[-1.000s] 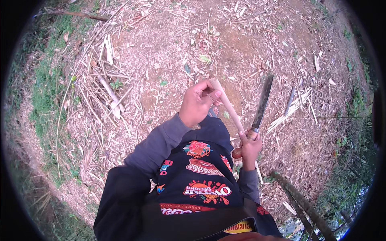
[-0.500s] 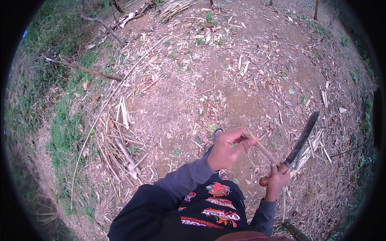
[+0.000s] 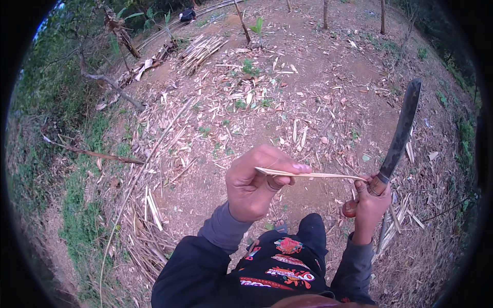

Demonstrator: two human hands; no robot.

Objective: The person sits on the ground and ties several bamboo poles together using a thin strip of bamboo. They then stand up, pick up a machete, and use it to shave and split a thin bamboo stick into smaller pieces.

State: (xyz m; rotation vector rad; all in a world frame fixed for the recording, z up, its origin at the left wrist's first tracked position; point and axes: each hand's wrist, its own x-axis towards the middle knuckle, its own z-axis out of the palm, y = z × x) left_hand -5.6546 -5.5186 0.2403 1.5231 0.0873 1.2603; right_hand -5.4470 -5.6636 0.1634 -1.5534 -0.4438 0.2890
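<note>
Shift: the pale strip [image 3: 331, 175], slanting 0.5 s ago, is now nearly level
Strip's look: thin, straw-coloured, slightly bowed, its left end pointed and fibrous
Strip's place: held between 2 hands, above the littered ground [image 3: 308, 200]
Left grip [image 3: 259, 182]: pinched closed on the strip near its left end
Right grip [image 3: 372, 203]: wrapped around the handle of the machete [image 3: 403, 131], thumb at the strip's right end
Machete blade: dark, tilted upward
Farther off: stick bundle [image 3: 202, 54]

slim trunks [image 3: 325, 14], crooked grey branch [image 3: 122, 92] and green weeds [image 3: 78, 210] around littered brown ground [image 3: 328, 64]
</note>
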